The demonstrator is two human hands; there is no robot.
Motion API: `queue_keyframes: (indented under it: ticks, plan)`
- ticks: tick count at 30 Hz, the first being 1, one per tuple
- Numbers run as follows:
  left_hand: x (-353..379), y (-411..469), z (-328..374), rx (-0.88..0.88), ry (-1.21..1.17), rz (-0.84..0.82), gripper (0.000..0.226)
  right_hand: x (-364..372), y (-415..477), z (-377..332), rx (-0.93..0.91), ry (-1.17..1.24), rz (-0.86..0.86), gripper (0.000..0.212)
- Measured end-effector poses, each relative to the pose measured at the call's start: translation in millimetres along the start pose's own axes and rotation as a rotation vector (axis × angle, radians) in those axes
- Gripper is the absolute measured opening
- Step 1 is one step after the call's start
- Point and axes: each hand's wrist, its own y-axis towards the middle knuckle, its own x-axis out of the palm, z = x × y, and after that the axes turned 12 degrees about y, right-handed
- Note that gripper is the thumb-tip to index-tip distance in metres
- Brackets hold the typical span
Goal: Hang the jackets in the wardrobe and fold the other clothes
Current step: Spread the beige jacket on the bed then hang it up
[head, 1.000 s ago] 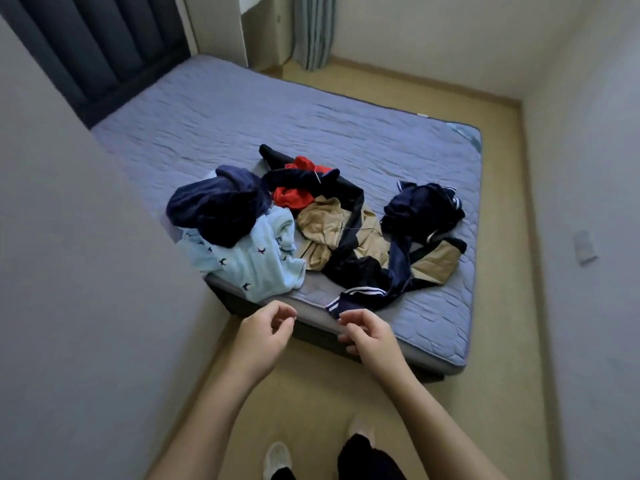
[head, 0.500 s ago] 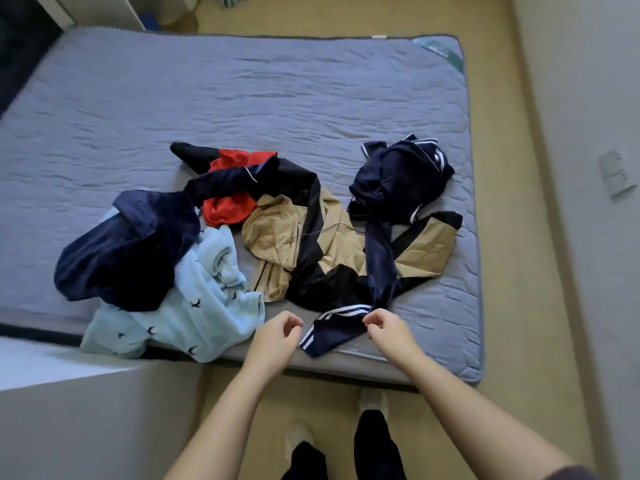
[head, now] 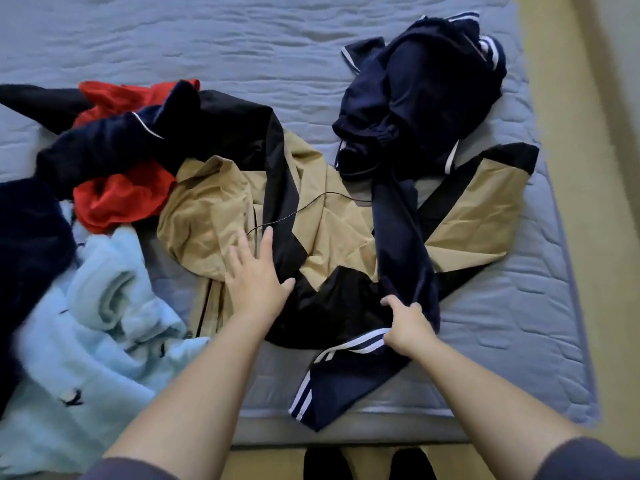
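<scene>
Jacket [head: 346,233], tan: one; right hand [head: 407,327] grips striped garment [head: 346,384].

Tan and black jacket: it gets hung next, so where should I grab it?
Probably grip the jacket by its bunched tan left part, coming from the near edge of the bed beside the left hand. The navy striped garment in the right hand drapes over its right part.

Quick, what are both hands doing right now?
Left hand: open, fingers spread over the tan jacket.
Right hand: gripping the navy striped garment.
</scene>
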Motion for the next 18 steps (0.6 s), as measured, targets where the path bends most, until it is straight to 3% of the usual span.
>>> queue_keyframes:
  ticks: [1,3,6,10,14,18]
  plan:
    - [1.9,10.7,-2.3,0.02,0.054,-0.048,0.091,0.8,6.5,1.9,-0.005,0.011,0.043,0.021]
    - [2.5,24.6,-5.5,0.092,0.156,-0.117,0.068,-10.1,12.7,0.1,0.018,0.135,0.106,0.023]
    - [-10.4,33.7,-10.5,0.12,0.183,-0.129,0.039,-61.3,17.3,-32.5,0.052,0.701,0.24,0.023]
    - [-38.6,26.3,-13.3,0.129,0.113,-0.123,0.029,-177.1,25.4,-109.9,-0.286,1.18,0.535,0.024]
    - [-68.6,5.1,2.0,0.144,-0.067,-0.217,0.015,-248.9,9.1,-171.6,-0.541,0.939,0.423,0.055]
    - [-94.6,-18.3,26.5,0.189,-0.401,-0.31,0.031,-187.4,-15.0,-150.3,-0.477,0.567,0.179,0.048]
